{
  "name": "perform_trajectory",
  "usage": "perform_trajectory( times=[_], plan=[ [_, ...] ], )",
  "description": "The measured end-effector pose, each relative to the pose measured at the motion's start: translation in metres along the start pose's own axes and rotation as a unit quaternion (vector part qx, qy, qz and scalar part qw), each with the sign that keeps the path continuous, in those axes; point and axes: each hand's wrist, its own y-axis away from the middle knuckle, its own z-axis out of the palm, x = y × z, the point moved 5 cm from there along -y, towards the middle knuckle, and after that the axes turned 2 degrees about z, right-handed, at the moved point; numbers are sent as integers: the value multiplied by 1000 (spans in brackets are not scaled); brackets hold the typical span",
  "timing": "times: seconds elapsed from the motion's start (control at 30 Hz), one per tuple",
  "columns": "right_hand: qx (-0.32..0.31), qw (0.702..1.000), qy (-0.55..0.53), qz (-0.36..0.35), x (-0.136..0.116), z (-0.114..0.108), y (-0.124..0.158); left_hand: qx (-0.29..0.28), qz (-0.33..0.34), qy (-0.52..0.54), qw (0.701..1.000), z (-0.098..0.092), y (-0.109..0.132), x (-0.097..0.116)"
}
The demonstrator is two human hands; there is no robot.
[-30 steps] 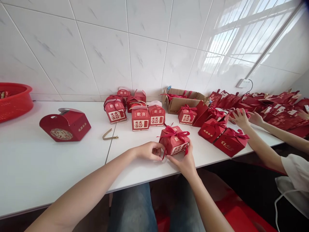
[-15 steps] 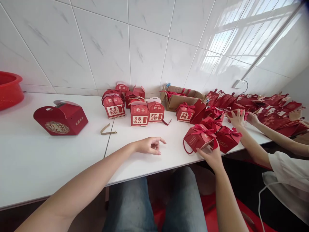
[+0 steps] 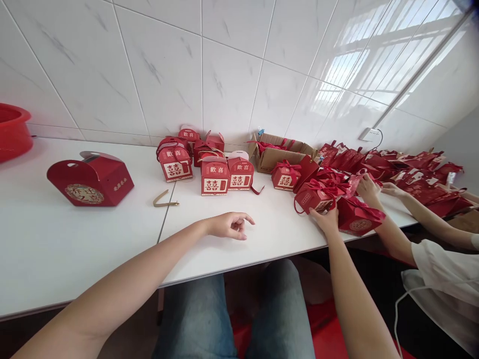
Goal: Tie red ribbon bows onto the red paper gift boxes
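Note:
My right hand (image 3: 326, 219) grips a small red gift box (image 3: 312, 197) with a ribbon bow, its fingertips on the box's near lower edge. Against that box, to the right, stands another red box (image 3: 357, 217) with a round gold print. My left hand (image 3: 230, 225) rests over the white table with its fingers apart and holds nothing. Beyond it are several red boxes with pale labels (image 3: 215, 174), some with cord or ribbon handles. A red box with a ribbon bow (image 3: 286, 174) sits behind my right hand.
A larger red box (image 3: 92, 179) and a bent gold-coloured strip (image 3: 164, 200) lie on the left. At far left is a red basin (image 3: 14, 133). A cardboard carton (image 3: 275, 154) holds red ribbons. A co-worker's hands (image 3: 368, 189) work at right, beside many red bags (image 3: 411, 174).
My right hand has pushed its box away and to the right, against the other boxes. The box beside it has shifted right. My left hand has stayed nearly still.

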Motion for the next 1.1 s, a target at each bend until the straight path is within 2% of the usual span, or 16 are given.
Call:
perform_trajectory(
  times=[0.1, 0.23, 0.33, 0.47, 0.57, 0.67, 0.87, 1.0, 1.1],
  plan=[
    [10, 998, 2, 67, 1, 6, -8, 1, 3, 0, 1000, 0, 0, 1],
    [-5, 997, 5, 77, -1, 13, -10, 2, 8, -2, 1000, 1, 0, 2],
    [-24, 996, 37, 74, -3, 13, 2, 13, 7, 1, 1000, -2, 2, 4],
    [-34, 996, 58, 63, -8, 10, 24, 55, 19, 7, 998, -10, 4, 7],
    [-43, 997, 54, 29, -15, 13, 33, 54, 16, 14, 998, -9, 3, 7],
    [-58, 997, 49, 1, -22, 21, 29, 36, -1, 16, 999, -5, 2, 4],
    [-90, 994, 54, 3, -23, 33, 16, 39, -4, 2, 999, -2, 3, 13],
    [-94, 994, 49, -2, -20, 33, 22, 113, -45, -118, 986, -21, 23, 26],
    [-82, 996, 46, -5, -20, 30, 28, 192, -119, -239, 944, -53, 63, 27]
  ],
)
